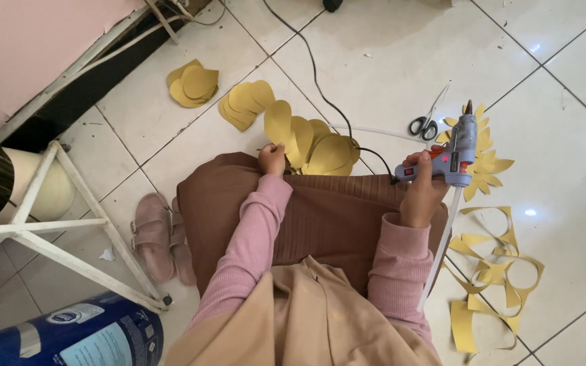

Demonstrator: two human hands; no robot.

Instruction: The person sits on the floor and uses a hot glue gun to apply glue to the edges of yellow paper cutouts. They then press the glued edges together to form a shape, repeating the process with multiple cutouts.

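Right hand (420,184) wrapped round the grip of a blue glue gun (450,154), nozzle aimed away over the white tiled floor (388,74), black cord (320,88) trailing off behind. Left hand (272,160) pinched closed on a gold paper petal (279,122) at the near end of a petal row. Scissors (426,122) just beyond the gun; gold offcuts (496,271) off to the right; pink sandals (161,237) at the left.

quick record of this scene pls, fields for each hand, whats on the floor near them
left hand: touching the gold paper petals at the skirt's edge
right hand: gripping a glue gun, nozzle pointing away
behind gun: spiky gold cutout, scissors
right floor: gold paper scraps
left floor: pink sandals, white stand
cord: runs across the tiles to the gun
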